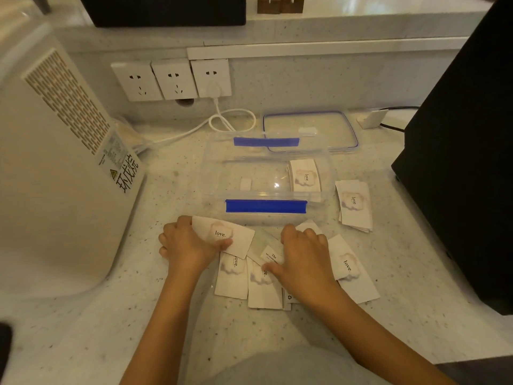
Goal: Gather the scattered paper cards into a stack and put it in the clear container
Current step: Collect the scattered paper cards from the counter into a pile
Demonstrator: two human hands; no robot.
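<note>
White paper cards printed "love." lie scattered on the speckled counter in front of the clear container (216, 173), which has blue clips on its near and far sides. My left hand (186, 245) grips one card (238, 237), thumb on top, just before the container's near wall. My right hand (304, 258) rests palm down on several overlapping cards (262, 287). Another card (352, 270) lies right of that hand. A small pile of cards (355, 205) sits to the right of the container. A stack of cards (305, 176) lies inside it at the right end.
The container's lid (311, 130) lies behind it. A large white appliance (55, 176) stands at the left, a black box (466, 162) at the right. Wall sockets (172, 80) and a white cable (230, 120) are at the back.
</note>
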